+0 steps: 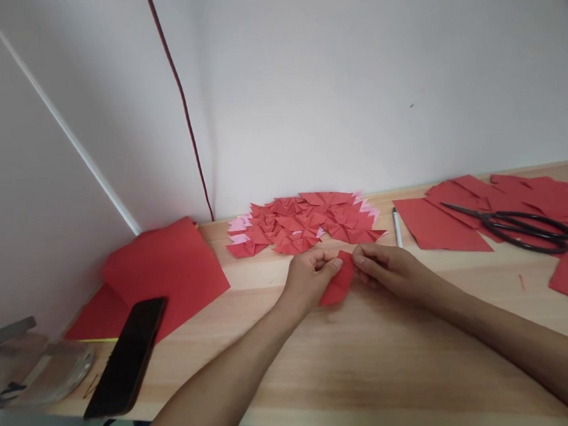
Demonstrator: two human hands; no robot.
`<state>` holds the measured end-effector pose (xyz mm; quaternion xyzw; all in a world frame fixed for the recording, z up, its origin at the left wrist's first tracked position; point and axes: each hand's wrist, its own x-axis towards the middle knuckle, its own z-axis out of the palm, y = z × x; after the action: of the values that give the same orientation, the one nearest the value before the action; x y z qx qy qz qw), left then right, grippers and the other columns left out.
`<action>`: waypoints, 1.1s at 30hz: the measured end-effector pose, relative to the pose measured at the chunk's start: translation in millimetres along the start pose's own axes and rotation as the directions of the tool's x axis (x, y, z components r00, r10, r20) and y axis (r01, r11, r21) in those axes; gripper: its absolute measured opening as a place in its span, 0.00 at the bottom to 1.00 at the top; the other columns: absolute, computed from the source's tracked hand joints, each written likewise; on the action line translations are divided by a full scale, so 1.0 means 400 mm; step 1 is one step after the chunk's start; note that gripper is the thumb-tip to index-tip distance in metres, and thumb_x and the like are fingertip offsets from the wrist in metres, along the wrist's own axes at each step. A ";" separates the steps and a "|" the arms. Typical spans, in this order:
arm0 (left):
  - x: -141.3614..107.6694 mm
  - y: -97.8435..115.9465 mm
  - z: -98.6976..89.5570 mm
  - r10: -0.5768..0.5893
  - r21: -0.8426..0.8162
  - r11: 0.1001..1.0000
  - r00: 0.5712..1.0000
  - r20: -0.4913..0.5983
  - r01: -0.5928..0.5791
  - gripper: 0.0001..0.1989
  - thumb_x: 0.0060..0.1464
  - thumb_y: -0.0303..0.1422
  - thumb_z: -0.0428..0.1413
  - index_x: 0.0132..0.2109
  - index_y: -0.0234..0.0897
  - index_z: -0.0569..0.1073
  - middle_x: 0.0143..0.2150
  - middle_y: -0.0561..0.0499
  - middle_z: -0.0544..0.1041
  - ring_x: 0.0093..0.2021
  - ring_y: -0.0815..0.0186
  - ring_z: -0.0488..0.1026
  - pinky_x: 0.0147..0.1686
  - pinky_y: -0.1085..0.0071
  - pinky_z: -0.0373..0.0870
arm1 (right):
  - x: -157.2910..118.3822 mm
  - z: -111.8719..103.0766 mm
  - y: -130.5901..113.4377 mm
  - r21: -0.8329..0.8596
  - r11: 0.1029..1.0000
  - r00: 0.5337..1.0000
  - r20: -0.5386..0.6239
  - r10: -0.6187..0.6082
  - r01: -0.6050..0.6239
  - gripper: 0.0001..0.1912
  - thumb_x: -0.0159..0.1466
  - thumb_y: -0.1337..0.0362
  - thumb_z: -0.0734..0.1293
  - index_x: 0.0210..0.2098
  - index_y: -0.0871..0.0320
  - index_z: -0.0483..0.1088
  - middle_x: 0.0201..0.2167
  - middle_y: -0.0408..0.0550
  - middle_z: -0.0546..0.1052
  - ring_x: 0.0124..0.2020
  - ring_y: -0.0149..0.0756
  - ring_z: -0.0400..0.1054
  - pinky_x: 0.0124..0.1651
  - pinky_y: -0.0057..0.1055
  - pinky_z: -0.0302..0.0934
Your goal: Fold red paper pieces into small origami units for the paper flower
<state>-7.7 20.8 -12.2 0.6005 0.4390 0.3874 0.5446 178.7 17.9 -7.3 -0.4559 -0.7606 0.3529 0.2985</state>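
A small folded piece of red paper (339,282) is held between both hands above the wooden table (379,364). My left hand (312,274) pinches it from the left, with the thumb on top. At its upper right edge, my right hand (382,267) is closed with the fingertips against the paper. Just behind the hands lies a pile of folded red and pink paper pieces (299,221). The fingers hide parts of the held paper.
Black scissors (526,226) rest on red paper squares (443,224) at the right, near a white pen (397,227). At the left are large red sheets (168,264), a black phone (127,358) and a clear container (53,372). A wall stands behind.
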 end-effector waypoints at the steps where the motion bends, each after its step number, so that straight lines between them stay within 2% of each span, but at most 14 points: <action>1: 0.002 -0.003 -0.002 0.000 -0.014 1.000 1.000 0.009 0.000 0.12 0.51 0.38 0.56 0.34 0.32 0.73 0.33 0.48 0.75 0.31 0.68 0.70 0.33 0.74 0.65 | 0.000 0.000 0.001 -0.002 1.000 1.000 0.000 -0.008 0.008 0.19 0.68 0.53 0.54 0.25 0.55 0.60 0.21 0.41 0.67 0.24 0.31 0.61 0.29 0.29 0.55; 5: 0.002 -0.003 -0.003 0.033 -0.039 0.999 0.998 0.058 -0.031 0.11 0.52 0.38 0.56 0.34 0.32 0.74 0.34 0.49 0.75 0.33 0.69 0.70 0.34 0.75 0.65 | -0.001 0.009 -0.002 -0.083 0.996 0.998 -0.065 0.008 -0.013 0.17 0.67 0.55 0.55 0.24 0.55 0.58 0.20 0.40 0.64 0.24 0.31 0.59 0.28 0.29 0.53; 8: -0.001 0.002 -0.002 0.031 -0.038 0.999 0.997 0.066 -0.029 0.10 0.50 0.36 0.57 0.32 0.32 0.73 0.31 0.51 0.74 0.30 0.71 0.68 0.32 0.75 0.63 | -0.003 0.017 -0.011 -0.127 0.991 0.991 -0.127 0.034 -0.050 0.14 0.65 0.57 0.56 0.24 0.55 0.58 0.20 0.39 0.63 0.24 0.32 0.58 0.27 0.29 0.52; 16: -0.001 0.004 0.006 -0.034 -0.226 0.973 0.998 0.049 0.045 0.13 0.47 0.38 0.59 0.31 0.31 0.70 0.29 0.51 0.73 0.28 0.71 0.68 0.32 0.74 0.63 | 0.001 0.014 -0.016 -0.046 0.999 0.996 -0.087 -0.007 0.003 0.15 0.66 0.54 0.56 0.29 0.55 0.63 0.23 0.41 0.67 0.26 0.33 0.61 0.30 0.29 0.56; 20: -0.002 0.012 0.007 -0.035 -0.202 0.978 0.998 0.051 0.045 0.13 0.48 0.38 0.59 0.32 0.32 0.70 0.29 0.52 0.72 0.28 0.72 0.67 0.30 0.75 0.61 | -0.004 0.024 -0.015 -0.084 0.996 0.997 -0.073 -0.028 0.021 0.14 0.67 0.55 0.55 0.28 0.55 0.61 0.24 0.42 0.67 0.26 0.33 0.62 0.29 0.29 0.55; 23: -0.003 0.017 0.005 0.039 -0.132 0.991 0.999 0.034 -0.034 0.12 0.49 0.37 0.59 0.31 0.32 0.69 0.27 0.53 0.70 0.28 0.72 0.65 0.30 0.76 0.60 | -0.008 0.035 -0.012 -0.115 0.993 0.999 -0.038 -0.021 0.017 0.15 0.68 0.55 0.55 0.28 0.55 0.59 0.24 0.41 0.67 0.26 0.33 0.60 0.29 0.29 0.54; 26: -0.003 0.018 0.004 0.084 -0.064 0.994 0.996 -0.002 -0.084 0.10 0.50 0.36 0.58 0.29 0.32 0.69 0.27 0.53 0.68 0.29 0.72 0.63 0.31 0.75 0.59 | -0.009 0.040 -0.008 -0.076 0.997 1.000 -0.018 -0.005 0.004 0.14 0.68 0.55 0.55 0.30 0.55 0.61 0.25 0.41 0.68 0.27 0.33 0.61 0.30 0.29 0.55; 29: -0.004 0.015 0.006 0.062 -0.082 0.995 0.997 -0.043 -0.066 0.10 0.50 0.35 0.58 0.30 0.31 0.70 0.27 0.52 0.69 0.29 0.71 0.64 0.32 0.74 0.60 | -0.009 0.042 -0.007 -0.018 1.000 0.999 -0.034 -0.001 0.001 0.13 0.67 0.54 0.56 0.31 0.55 0.61 0.26 0.41 0.68 0.28 0.33 0.61 0.32 0.29 0.56; 33: -0.003 0.013 0.009 0.033 -0.059 0.998 0.999 -0.032 -0.035 0.10 0.51 0.36 0.56 0.30 0.33 0.68 0.26 0.53 0.67 0.27 0.71 0.63 0.29 0.74 0.59 | -0.013 0.042 -0.012 0.025 1.000 0.999 -0.039 -0.002 0.003 0.12 0.68 0.56 0.54 0.32 0.54 0.60 0.27 0.41 0.67 0.29 0.33 0.62 0.34 0.30 0.57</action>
<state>-4.0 18.4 -7.3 0.5854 0.4255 0.4188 0.5485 165.5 7.0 -13.9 -0.4581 -0.7506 0.3531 0.3195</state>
